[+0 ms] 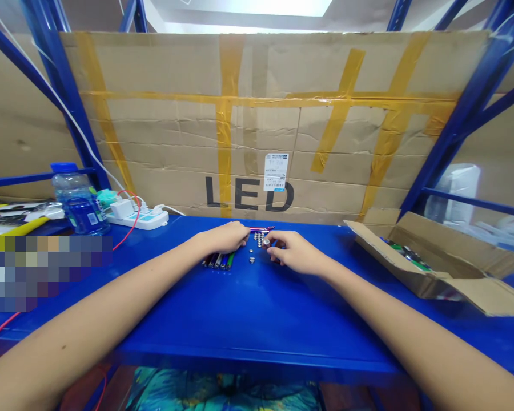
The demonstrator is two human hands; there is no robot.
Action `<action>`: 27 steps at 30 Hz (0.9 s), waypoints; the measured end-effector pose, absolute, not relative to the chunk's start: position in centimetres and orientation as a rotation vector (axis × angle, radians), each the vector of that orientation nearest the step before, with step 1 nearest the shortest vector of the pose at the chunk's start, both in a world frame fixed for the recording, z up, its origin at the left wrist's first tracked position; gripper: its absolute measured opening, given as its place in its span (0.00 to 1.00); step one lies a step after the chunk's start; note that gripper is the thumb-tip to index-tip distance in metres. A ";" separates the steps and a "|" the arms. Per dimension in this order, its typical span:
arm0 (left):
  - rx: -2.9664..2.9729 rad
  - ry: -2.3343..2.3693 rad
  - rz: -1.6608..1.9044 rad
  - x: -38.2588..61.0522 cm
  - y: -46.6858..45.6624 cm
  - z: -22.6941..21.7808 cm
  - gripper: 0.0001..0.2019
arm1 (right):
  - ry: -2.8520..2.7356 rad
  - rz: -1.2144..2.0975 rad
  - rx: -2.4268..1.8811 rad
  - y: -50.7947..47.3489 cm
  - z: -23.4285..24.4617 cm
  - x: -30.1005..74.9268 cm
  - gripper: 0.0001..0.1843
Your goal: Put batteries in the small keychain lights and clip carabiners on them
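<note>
My left hand is curled with its knuckles up, resting over the upper part of a row of dark, blue and green pen-like sticks. What its fingertips hold, if anything, is hidden. My right hand is closed, pinching a small round silver piece between thumb and forefinger. Between the hands lies a cluster of similar small silver pieces, with a few loose silver pieces nearer to me. A pink-purple pen-like stick lies crosswise behind the cluster.
An open cardboard box with pen-like items stands at the right. On the left are a blue-capped bottle, a white power strip and a red cable. A large cardboard sheet closes off the back of the blue table.
</note>
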State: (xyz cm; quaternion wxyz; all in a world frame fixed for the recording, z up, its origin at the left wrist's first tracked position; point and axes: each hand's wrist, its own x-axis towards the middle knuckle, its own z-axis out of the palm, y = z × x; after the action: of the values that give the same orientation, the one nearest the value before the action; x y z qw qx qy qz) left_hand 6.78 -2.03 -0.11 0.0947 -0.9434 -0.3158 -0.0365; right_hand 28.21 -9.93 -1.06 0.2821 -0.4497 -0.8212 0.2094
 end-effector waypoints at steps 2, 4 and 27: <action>-2.848 -0.928 -0.111 6.8 -1.8 -0.1 0.07 | -2.198 0.564 -1.207 -9.9 -1.1 28.2 0.05; -2.887 -0.914 -0.119 6.7 -1.5 0.0 0.08 | -2.188 0.583 -1.206 -9.9 -1.1 28.3 0.06; -2.958 -0.544 -1.080 8.2 -7.2 0.8 0.05 | -2.027 0.895 -1.191 -11.1 -0.1 27.0 0.06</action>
State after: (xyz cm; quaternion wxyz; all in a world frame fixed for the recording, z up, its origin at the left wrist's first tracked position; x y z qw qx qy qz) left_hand 8.15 -7.23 0.77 -0.0269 -0.9253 -0.1703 -0.3379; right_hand 26.99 -11.13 -0.13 0.3081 -0.4504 -0.7665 0.3385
